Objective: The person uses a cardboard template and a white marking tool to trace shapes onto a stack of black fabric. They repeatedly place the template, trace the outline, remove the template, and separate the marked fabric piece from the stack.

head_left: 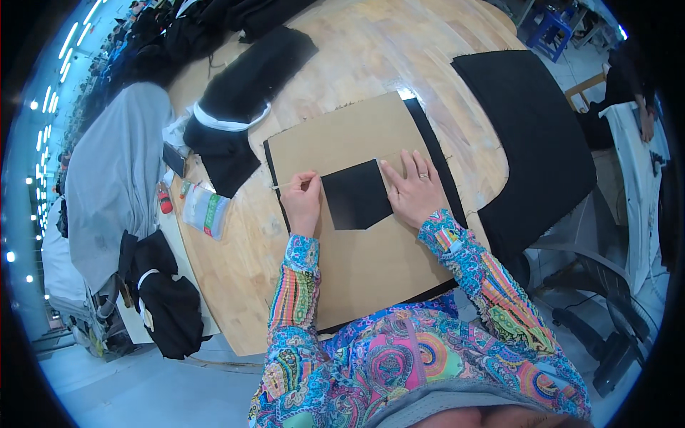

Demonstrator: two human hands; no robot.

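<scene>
A brown cardboard sheet [371,267] lies on black fabric [432,146], whose edges show along its sides. In the middle of the cardboard is a black pocket-shaped area [355,198], pointed at its near edge. I cannot tell whether it is an opening or a piece laid on top. My left hand [303,202] rests by its left edge, fingers pinched on a thin pale stick [280,186] that points left. My right hand [414,187] lies flat with fingers spread, its thumb at the upper right corner of the black area.
A stack of black fabric panels [524,135] lies on the wooden table [371,50] at right. Black cloth with a white band [228,123], a clear plastic packet [205,212], a small red bottle [165,198] and a phone [173,160] lie left. An office chair [596,285] stands right.
</scene>
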